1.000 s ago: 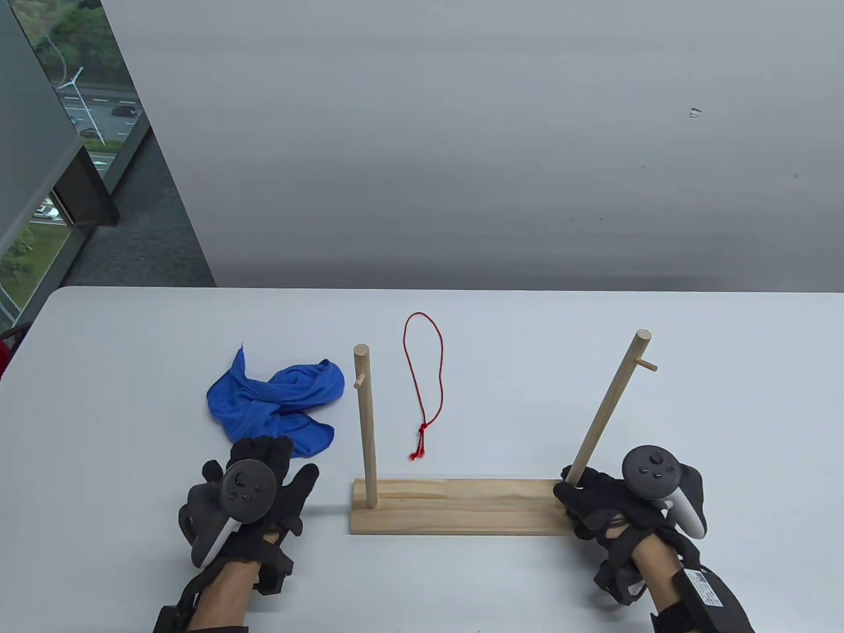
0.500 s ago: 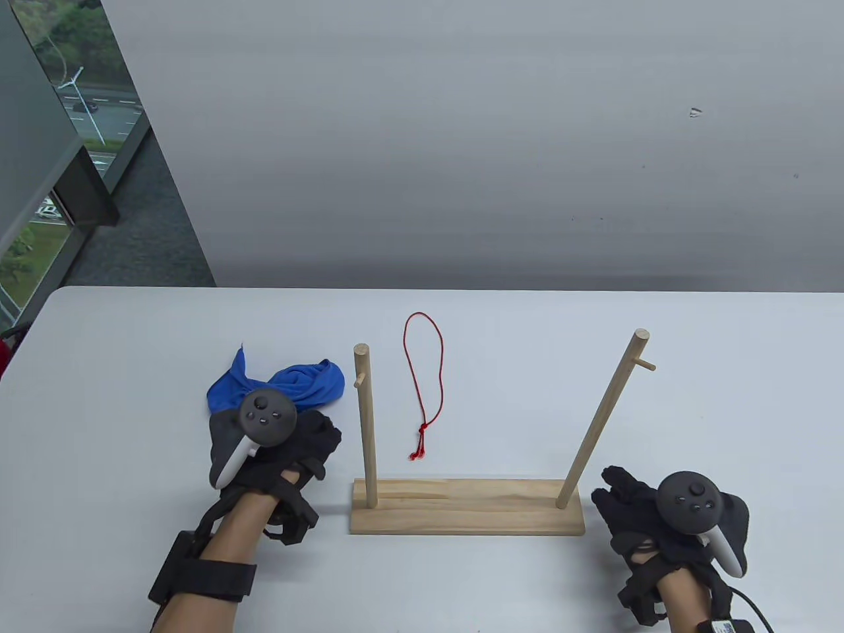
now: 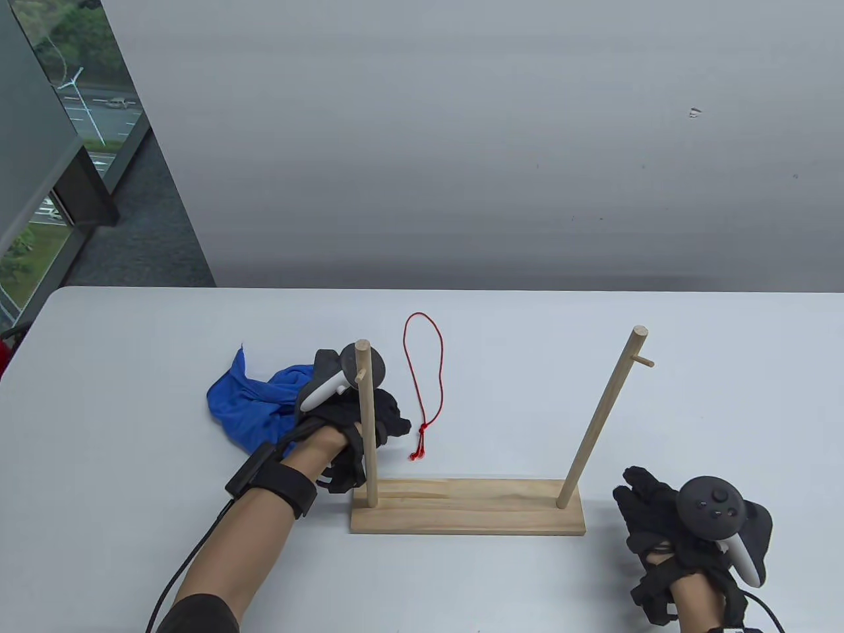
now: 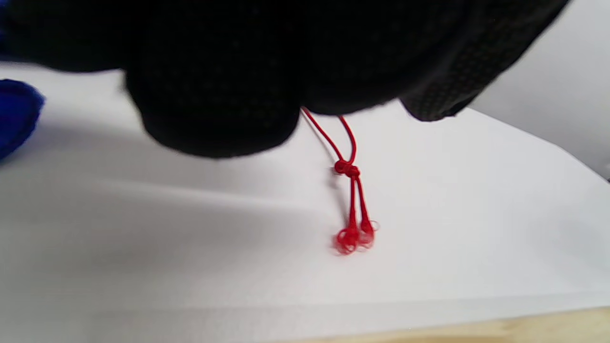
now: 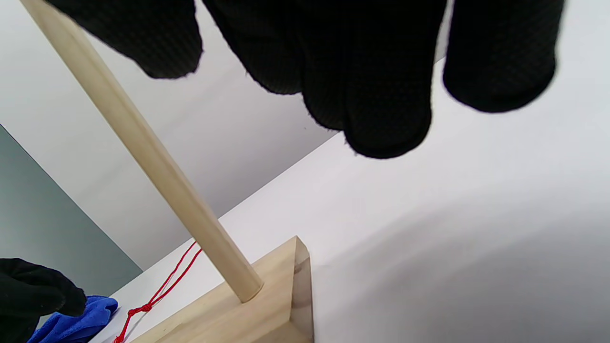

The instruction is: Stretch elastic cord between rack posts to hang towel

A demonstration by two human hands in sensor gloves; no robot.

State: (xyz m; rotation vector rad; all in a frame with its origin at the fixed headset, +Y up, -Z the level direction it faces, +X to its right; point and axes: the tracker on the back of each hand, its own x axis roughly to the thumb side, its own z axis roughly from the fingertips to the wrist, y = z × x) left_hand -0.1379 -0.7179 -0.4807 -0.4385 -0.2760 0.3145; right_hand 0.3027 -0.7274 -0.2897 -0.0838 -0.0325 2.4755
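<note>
Since half a second ago the left hand (image 3: 359, 422) has travelled up and rightward from the crumpled blue cloth towel (image 3: 247, 402), passing behind the left upright wooden post (image 3: 366, 422), so that its gloved fingers (image 3: 395, 419) now reach the knotted lower end of the thin red elastic cord loop (image 3: 425, 369). That cord lies flat on the white table (image 3: 132, 369) at the centre of the table view, between the two posts and beyond the light wooden base plank (image 3: 468, 506). From the left wrist view, the cord's two strands (image 4: 350, 166) run up under the black fingertips (image 4: 214, 109), with the knot and frayed tails just below them; whether the fingers are pinching the cord or merely over it I cannot tell. The towel sits left of that hand, partly hidden by the wrist. Meanwhile the right hand (image 3: 666, 521) has drawn slightly down and right, resting at the lower right of the frame, clear of the plank and the slanted right wooden post (image 3: 600, 422); its fingers (image 5: 386, 90) hang loosely spread, holding nothing, well apart from the cord.
</note>
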